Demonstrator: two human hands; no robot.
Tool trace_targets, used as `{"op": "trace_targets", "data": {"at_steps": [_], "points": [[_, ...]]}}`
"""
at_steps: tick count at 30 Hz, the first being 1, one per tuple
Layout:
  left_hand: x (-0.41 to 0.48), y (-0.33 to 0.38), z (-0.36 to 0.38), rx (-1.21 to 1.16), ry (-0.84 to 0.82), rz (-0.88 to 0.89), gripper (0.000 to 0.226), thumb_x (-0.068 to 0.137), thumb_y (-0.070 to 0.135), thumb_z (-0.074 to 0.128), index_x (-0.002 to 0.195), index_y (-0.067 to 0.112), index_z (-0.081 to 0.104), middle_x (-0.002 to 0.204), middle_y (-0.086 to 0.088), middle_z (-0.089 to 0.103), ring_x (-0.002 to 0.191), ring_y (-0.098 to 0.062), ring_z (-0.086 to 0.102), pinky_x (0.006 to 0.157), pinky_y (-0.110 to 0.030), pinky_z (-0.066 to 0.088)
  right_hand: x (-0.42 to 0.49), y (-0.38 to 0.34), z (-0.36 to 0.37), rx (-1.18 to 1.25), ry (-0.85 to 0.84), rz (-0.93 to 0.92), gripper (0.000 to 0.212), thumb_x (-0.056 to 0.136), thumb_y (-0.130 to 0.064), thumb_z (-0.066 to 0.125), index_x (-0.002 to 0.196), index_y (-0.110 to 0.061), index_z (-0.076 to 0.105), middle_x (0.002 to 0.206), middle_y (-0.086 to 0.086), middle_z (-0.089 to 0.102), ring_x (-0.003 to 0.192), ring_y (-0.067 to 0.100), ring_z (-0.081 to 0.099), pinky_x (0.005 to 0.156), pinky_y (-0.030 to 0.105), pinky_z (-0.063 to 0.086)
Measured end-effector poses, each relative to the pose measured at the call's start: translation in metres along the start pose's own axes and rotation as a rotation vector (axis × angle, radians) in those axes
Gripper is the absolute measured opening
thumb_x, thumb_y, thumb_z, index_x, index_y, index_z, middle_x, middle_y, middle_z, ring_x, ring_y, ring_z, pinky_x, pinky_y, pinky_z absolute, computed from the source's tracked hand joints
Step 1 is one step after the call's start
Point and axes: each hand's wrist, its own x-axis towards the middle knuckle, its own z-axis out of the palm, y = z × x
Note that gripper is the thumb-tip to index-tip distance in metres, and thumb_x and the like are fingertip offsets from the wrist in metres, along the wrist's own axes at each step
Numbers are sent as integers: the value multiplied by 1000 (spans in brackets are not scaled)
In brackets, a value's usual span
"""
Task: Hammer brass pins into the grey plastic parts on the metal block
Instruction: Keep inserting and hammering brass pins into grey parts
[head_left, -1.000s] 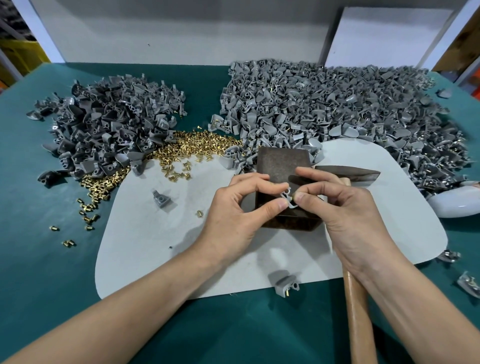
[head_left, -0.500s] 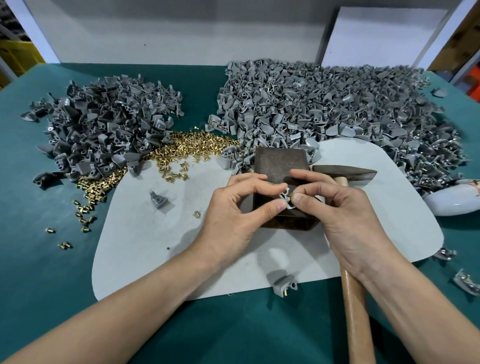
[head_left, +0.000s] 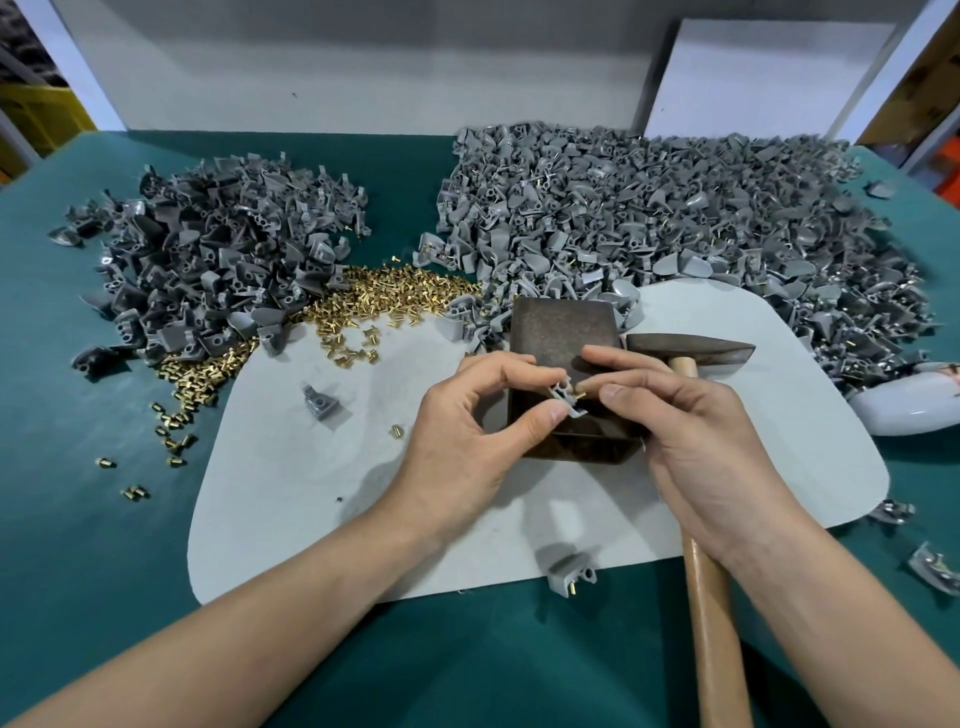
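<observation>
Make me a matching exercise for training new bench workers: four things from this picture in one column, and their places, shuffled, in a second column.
Things:
1. hammer
2. brass pins pile
3. metal block
4. grey plastic part

Places:
A. between the two grey heaps
B. pinched in the left hand, met by the right hand
C. lying right of the block, handle toward the person
D. on the pale mat, under the hands

Pairs: 1-C, 2-A, 3-D, 4-B
</observation>
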Motion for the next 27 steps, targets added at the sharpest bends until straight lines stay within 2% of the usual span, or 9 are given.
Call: {"op": "trace_targets", "data": {"at_steps": [9,13,15,16,18,20,23,25,27], "points": [[1,-2,0,-48,5,5,12,73,25,73,83,31,71,98,20,69,109,1,59,92,-10,41,1,5,-1,-63,-1,-26,22,81,-4,65,70,-18,77,113,-2,69,115,9,58,106,45,40],[1,-3,1,-38,10,-6,16,75,19,77,84,28,68,97,19,69,109,2,59,93,-11,41,-2,-4,-1,-165,33,-73,22,82,-5,65,71,-20,76,106,-3,71,111,9,60,99,29,43],[1,-3,1,-5,9,-11,20,77,17,76,87,30,66,97,16,69,107,0,59,97,-16,41,0,-15,-10,-448,200,-177,12,81,-16,70,73,-25,71,89,-5,72,89,5,65,78,10,44],[1,-3,1,24,9,-4,22,77,18,75,91,32,65,97,14,68,106,-2,60,99,-20,42,2,-21,-19,-655,279,-203,8,79,-26,72,74,-27,65,81,-6,69,78,6,63,66,9,43],[0,-2,2,68,9,6,28,78,19,73,100,35,64,98,12,69,105,-4,60,103,-28,41,3,-30,-37,-1026,285,-22,32,72,-50,71,82,-25,54,74,-4,62,68,12,59,55,21,39],[1,-2,2,81,19,-5,29,80,16,75,98,36,67,103,6,68,107,-6,60,104,-33,42,3,-32,-45,-1202,197,249,47,68,-59,71,83,-18,55,68,3,64,66,22,62,55,28,40],[2,-3,2,89,40,-23,24,81,11,75,91,33,71,107,3,68,112,-3,57,102,-31,42,4,-25,-40,-1080,192,314,30,70,-35,75,62,-10,62,48,10,63,47,25,61,53,31,49],[3,-3,2,85,52,-31,22,81,10,74,87,32,72,108,4,70,117,-1,55,105,-34,41,5,-24,-38,-1047,203,325,23,70,-26,71,60,-7,62,53,12,63,52,29,61,57,35,53],[4,-2,3,92,55,-23,23,81,8,73,84,30,71,107,10,71,116,-2,56,106,-36,41,3,-29,-43,-826,199,354,20,76,-20,67,67,-4,61,57,10,60,48,25,56,49,31,48]]}}
